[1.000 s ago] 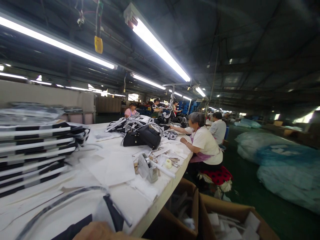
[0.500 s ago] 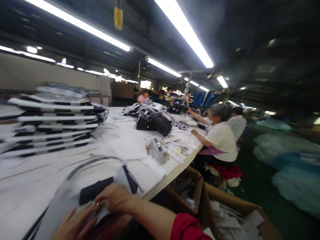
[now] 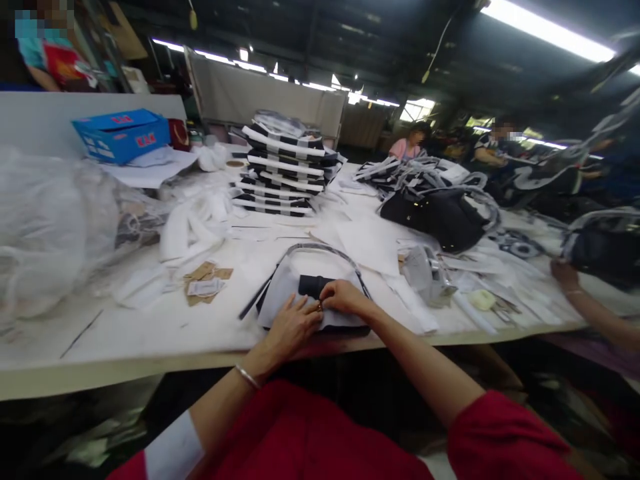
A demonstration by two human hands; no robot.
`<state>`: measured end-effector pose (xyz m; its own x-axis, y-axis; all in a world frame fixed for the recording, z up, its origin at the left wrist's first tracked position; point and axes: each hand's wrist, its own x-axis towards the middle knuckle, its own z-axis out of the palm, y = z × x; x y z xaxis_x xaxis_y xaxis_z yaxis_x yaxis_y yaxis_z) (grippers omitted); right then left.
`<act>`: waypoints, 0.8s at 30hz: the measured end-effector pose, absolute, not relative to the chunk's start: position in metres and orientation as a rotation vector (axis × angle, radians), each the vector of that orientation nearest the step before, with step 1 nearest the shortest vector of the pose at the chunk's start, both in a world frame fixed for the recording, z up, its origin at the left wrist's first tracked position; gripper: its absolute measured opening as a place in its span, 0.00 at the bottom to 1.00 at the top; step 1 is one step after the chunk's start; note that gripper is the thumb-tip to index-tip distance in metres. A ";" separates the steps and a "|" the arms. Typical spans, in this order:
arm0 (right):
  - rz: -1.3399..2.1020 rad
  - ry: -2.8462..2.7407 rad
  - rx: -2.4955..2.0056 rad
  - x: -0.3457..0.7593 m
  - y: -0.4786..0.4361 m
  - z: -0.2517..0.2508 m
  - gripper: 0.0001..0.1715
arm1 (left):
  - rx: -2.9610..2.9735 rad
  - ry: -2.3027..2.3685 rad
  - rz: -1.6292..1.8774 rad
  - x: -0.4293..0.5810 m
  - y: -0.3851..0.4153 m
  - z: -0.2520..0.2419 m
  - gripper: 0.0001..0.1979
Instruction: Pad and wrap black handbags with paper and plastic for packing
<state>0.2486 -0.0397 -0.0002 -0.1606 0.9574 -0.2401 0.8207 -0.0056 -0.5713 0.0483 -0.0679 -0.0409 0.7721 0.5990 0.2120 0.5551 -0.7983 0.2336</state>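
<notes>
A handbag (image 3: 280, 293) lies at the table's near edge, its front covered by a pale grey sheet, with a dark flap (image 3: 311, 285) at the middle and a wrapped handle (image 3: 320, 247) arching behind. My left hand (image 3: 294, 327) rests on the bag's front, fingers stretched out, the tips near a small gold-coloured piece below the flap. Against the flap's lower right corner, my right hand (image 3: 344, 297) has its fingers pinched together. What is between those fingertips is too small to make out.
A stack of black-and-white wrapped pieces (image 3: 285, 170) stands behind. A tape dispenser (image 3: 427, 273) and a black handbag (image 3: 440, 217) sit to the right, brown tags (image 3: 206, 283) to the left. A co-worker's hand (image 3: 565, 275) touches another bag (image 3: 607, 250) at far right.
The view has swung left and down, so the bag and both hands now appear near the middle. Both hands stay at the flap of the bag.
</notes>
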 end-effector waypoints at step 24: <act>0.449 -2.543 -1.339 0.258 -0.045 -0.013 0.09 | 2.607 0.937 0.550 0.051 -0.059 -0.053 0.11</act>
